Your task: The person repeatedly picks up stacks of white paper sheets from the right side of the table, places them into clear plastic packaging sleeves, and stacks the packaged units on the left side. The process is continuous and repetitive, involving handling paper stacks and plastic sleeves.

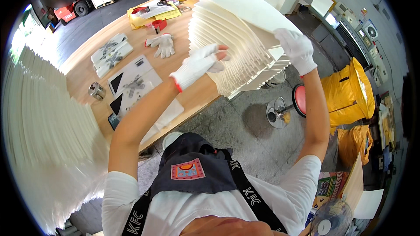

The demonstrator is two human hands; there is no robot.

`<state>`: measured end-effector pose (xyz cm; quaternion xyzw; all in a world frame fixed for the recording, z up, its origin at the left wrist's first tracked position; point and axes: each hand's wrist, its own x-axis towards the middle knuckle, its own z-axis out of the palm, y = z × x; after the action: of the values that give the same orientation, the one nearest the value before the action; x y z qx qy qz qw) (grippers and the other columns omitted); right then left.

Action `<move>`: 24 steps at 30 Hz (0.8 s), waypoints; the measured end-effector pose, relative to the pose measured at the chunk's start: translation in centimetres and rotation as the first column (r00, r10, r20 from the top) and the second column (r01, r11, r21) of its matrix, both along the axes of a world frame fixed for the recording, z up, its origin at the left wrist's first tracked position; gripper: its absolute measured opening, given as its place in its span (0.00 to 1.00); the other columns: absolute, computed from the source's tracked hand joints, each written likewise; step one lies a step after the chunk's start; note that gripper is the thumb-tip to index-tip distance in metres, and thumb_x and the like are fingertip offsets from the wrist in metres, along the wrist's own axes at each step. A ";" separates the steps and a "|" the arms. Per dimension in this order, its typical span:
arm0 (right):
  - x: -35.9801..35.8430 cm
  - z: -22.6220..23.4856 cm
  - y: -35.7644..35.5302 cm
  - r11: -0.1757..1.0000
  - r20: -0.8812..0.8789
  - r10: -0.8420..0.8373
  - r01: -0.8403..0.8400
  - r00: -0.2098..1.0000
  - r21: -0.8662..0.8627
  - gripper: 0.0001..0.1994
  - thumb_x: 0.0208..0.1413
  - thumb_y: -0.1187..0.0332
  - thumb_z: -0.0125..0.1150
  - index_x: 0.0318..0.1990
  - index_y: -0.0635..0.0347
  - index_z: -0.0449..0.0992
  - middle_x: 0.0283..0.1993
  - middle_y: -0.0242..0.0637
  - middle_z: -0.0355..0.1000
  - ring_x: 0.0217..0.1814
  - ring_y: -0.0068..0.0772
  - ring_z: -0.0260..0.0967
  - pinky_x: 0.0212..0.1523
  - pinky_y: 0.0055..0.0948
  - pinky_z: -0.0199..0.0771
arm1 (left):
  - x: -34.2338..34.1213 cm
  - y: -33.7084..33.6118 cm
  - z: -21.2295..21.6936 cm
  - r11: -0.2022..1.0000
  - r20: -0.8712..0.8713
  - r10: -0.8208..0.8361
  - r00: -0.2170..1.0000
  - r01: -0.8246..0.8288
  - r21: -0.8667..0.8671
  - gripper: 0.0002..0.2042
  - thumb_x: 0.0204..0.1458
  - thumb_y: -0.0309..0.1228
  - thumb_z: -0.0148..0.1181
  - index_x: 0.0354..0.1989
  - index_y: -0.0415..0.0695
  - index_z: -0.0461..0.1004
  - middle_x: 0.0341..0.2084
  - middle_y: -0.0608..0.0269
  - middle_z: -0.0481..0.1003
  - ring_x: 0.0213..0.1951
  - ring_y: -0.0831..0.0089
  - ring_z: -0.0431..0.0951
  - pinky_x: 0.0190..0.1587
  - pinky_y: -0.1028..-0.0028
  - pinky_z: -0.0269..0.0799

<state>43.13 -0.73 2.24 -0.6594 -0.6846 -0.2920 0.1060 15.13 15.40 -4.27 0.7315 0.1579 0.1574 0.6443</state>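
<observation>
On the wooden table stands a tall, fanned stack of cream-white sheets, with one smooth white sheet lifted at an angle on top. My right hand, in a white knitted glove, has its fingers curled over the near right edge of that top sheet. My left hand wears a similar glove with two fingertips bare. Its fingers stretch out beside the stack's near left side, apart from one another; whether they touch the sheets I cannot tell.
A spare glove, a red tape dispenser, a plastic-wrapped bundle, flat plastic packs and a metal can lie left. A big white pile flanks the table. Right are a red stool and yellow bag.
</observation>
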 end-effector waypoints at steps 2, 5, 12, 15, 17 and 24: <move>-2.5 2.1 0.6 0.999 0.078 -0.003 0.000 0.997 0.039 0.09 0.57 0.64 0.54 0.42 0.54 0.75 0.41 0.35 0.76 0.43 0.36 0.74 0.37 0.34 0.74 | 2.7 1.7 -1.3 0.887 0.184 -0.154 0.971 0.218 -0.408 0.19 0.61 0.40 0.49 0.56 0.43 0.67 0.50 0.59 0.74 0.41 0.71 0.79 0.51 0.74 0.71; -9.3 0.4 0.0 0.984 0.404 0.072 -0.130 0.912 0.120 0.12 0.48 0.61 0.62 0.40 0.50 0.76 0.35 0.30 0.72 0.41 0.35 0.72 0.39 0.36 0.73 | 3.6 0.5 2.0 0.712 0.183 0.044 0.982 0.098 -0.696 0.18 0.60 0.38 0.49 0.55 0.42 0.66 0.47 0.58 0.75 0.38 0.72 0.79 0.49 0.74 0.73; -12.1 0.1 -3.8 0.975 -0.459 -0.160 0.066 0.874 -0.213 0.22 0.57 0.60 0.58 0.58 0.55 0.68 0.52 0.39 0.72 0.43 0.37 0.74 0.44 0.34 0.73 | -6.3 4.1 2.4 0.872 -0.080 0.245 0.966 -0.256 -0.417 0.09 0.53 0.31 0.55 0.36 0.38 0.74 0.33 0.60 0.76 0.29 0.76 0.77 0.37 0.76 0.73; -10.7 -4.5 -2.4 0.982 -0.992 -0.105 -0.151 0.069 -0.115 0.29 0.60 0.69 0.53 0.68 0.60 0.57 0.67 0.43 0.60 0.56 0.35 0.68 0.55 0.30 0.68 | -9.6 5.3 1.7 0.954 -0.081 0.183 0.980 -0.197 -0.225 0.09 0.52 0.32 0.56 0.28 0.38 0.76 0.28 0.64 0.77 0.27 0.77 0.76 0.32 0.76 0.72; -12.2 -6.4 -1.3 0.931 -0.915 0.105 -0.285 -0.389 0.228 0.31 0.59 0.71 0.52 0.70 0.64 0.53 0.69 0.41 0.56 0.69 0.30 0.54 0.66 0.29 0.56 | -10.3 6.1 1.2 0.983 -0.113 -0.010 0.994 0.031 0.183 0.14 0.50 0.33 0.58 0.39 0.34 0.74 0.25 0.64 0.78 0.25 0.70 0.78 0.30 0.74 0.72; -22.8 -15.8 2.4 0.955 -0.984 0.176 -0.248 0.026 0.164 0.24 0.57 0.68 0.57 0.60 0.68 0.65 0.59 0.47 0.69 0.59 0.34 0.67 0.58 0.32 0.65 | -9.3 -8.6 -6.7 0.521 0.020 0.475 0.880 -0.300 0.799 0.44 0.43 0.43 0.65 0.68 0.41 0.51 0.67 0.41 0.51 0.66 0.45 0.56 0.65 0.52 0.53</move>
<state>20.36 1.69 -13.57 -0.5724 -0.5232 0.2747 0.5686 5.79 6.83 -10.95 0.8947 0.2968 0.2756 0.1885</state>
